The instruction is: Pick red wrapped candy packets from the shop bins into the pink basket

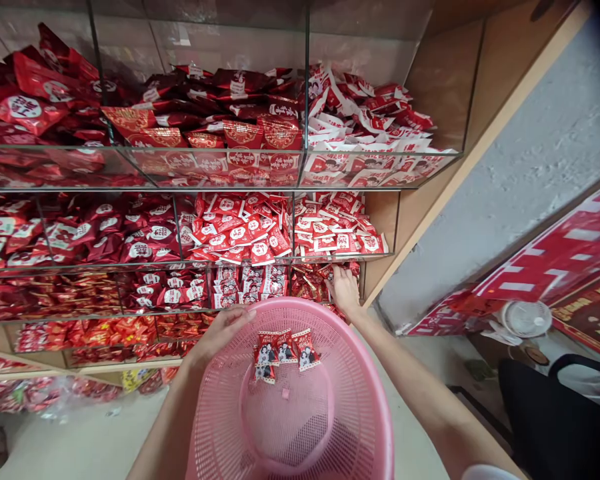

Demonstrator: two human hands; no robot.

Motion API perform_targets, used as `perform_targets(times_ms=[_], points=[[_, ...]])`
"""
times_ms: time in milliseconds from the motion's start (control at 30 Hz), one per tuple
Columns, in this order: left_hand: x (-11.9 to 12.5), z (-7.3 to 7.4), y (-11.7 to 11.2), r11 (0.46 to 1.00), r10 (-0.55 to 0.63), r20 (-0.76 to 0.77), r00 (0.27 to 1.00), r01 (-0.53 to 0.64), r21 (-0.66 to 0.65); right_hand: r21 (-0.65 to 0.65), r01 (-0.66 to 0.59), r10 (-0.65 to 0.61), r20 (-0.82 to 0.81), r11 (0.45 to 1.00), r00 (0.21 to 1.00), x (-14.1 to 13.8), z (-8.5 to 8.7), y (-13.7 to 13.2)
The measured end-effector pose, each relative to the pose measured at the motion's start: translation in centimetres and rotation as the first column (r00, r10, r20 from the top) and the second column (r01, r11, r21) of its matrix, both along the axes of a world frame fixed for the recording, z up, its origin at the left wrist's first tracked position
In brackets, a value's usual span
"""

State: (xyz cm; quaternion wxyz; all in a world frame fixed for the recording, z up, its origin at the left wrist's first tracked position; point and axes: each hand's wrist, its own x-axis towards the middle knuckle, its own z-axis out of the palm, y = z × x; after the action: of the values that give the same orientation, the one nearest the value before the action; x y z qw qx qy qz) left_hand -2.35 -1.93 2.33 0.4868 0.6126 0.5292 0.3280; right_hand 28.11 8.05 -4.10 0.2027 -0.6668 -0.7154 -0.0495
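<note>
Shelving (433, 213): stood far; wood, clear dividers.
Basket (375, 373): stood near, centre; round, pink, perforated plastic; judged light, slightly flexible, best held by its rim.
Left hand (230, 327): grasped the far-left rim.
Right hand (346, 291): lay among shelf packets (307, 283), far right; grip could not be told.
Basket packets (285, 348): lay inside, far side; crimped film, likely slippery.

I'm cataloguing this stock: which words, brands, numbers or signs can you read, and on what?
None reads clearly enough to quote.
Red packets in the pink basket: print too small.
Top-shelf packets: characters too blurred.
Middle-shelf packets: characters on pale labels, too small.
Lower-shelf packets: too small.
Red panel at far right: gold-coloured marks, too blurred.
</note>
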Motion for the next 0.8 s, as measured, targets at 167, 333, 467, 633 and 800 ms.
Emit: perform_targets(times_ms=[167, 333, 467, 633, 800], points=[[-0.9, -0.3, -0.5, 0.999, 0.052, -0.048, 0.998, -0.051, 0.007, 0.040, 0.005, -0.004, -0.025, 0.999, 1.000, 0.1, -0.8, 0.4], [-3.6, -3.0, -1.7, 0.960, 0.277, -0.062, 0.959, -0.274, 0.047, 0.057, 0.028, -0.025, -0.048, 0.998, 0.999, -0.2, -1.2, 0.4], [-7.1, -4.3, -3.4, 0.916, 0.401, -0.085, 0.912, -0.399, 0.038, 0.076, -0.023, 0.033, -0.139, 0.997, 0.990, -0.1, -1.6, 0.5], [-11.0, -3.7, -7.1, 0.931, 0.346, -0.306, 0.887, -0.365, -0.005, 0.095, -0.088, 0.109, -0.239, 0.992, 0.965, 0.3, -1.9, 0.6], [-15.4, -3.5, -13.2, 0.838, 0.436, -0.218, 0.873, -0.482, -0.256, 0.109, -0.091, 0.116, -0.252, 0.990, 0.961, 0.4, -2.1, 0.3]])
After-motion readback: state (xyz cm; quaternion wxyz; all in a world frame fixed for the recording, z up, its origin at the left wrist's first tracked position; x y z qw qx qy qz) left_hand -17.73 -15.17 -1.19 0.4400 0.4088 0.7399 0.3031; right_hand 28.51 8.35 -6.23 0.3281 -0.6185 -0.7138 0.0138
